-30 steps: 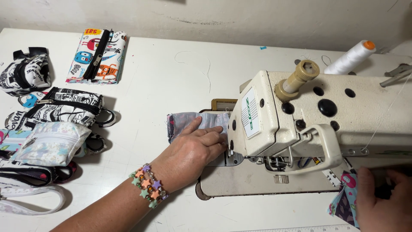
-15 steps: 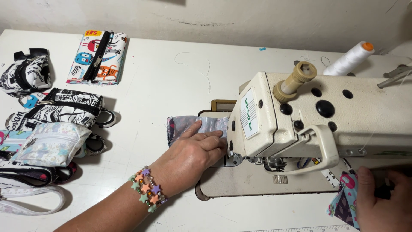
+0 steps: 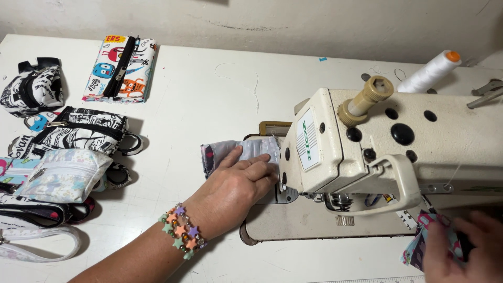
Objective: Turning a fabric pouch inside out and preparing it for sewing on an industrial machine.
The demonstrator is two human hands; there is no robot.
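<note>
Head view: the left hand (image 3: 238, 186) lies flat, fingers spread, pressing a grey fabric piece (image 3: 246, 152) onto the machine bed at the sewing machine's (image 3: 398, 152) nine o'clock, just before the needle end. The right hand (image 3: 466, 251), at five o'clock, curls around a patterned cloth (image 3: 419, 246), the fingers loosely closed. Both pieces look thin, soft and light, likely to slide or bunch, so flat palm pressure near the edge would probably suit better than pinching. Finished pouches (image 3: 68, 152) lie well apart at nine o'clock.
</note>
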